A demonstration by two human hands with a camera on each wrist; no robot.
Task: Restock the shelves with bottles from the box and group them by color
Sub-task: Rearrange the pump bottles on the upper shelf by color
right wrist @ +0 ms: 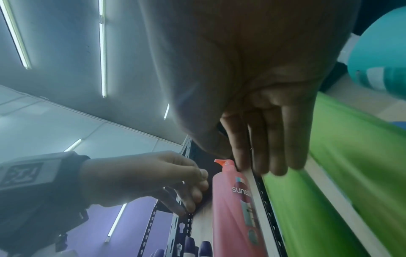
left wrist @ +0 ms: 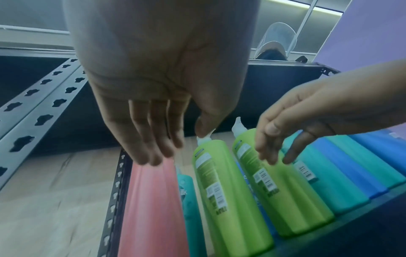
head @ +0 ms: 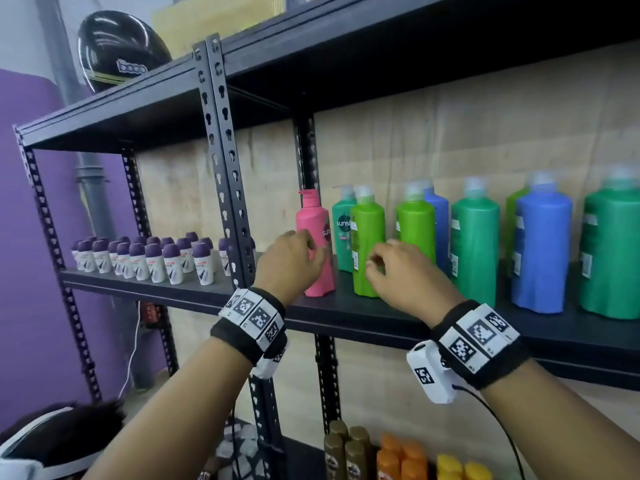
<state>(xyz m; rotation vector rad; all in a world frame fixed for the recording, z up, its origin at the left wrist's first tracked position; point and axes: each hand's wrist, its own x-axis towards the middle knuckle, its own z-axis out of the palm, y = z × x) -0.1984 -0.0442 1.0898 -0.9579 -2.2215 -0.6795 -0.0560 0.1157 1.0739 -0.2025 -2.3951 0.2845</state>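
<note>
A pink pump bottle (head: 317, 216) stands upright at the left end of the black shelf (head: 346, 313); it also shows from below as the pink bottle (left wrist: 151, 208) and pink bottle (right wrist: 232, 208). My left hand (head: 311, 251) hovers at its left side with fingers straight, holding nothing; whether it touches is unclear. Right of the pink bottle stands a light green bottle (head: 367, 223), with a second light green bottle (head: 415, 223) beyond it. My right hand (head: 377, 265) is in front of the first one, fingers loose and empty. The wrist views show the left hand (left wrist: 178, 144) and the right hand (right wrist: 246, 161) unclenched.
Dark green bottles (head: 474, 244) and blue bottles (head: 540, 251) fill the shelf to the right. Purple-capped roll-ons (head: 145, 258) stand on the left bay behind the slotted post (head: 228, 168). Brown, orange and yellow bottles (head: 391, 455) sit on the lower shelf. A black helmet (head: 117, 50) lies on top.
</note>
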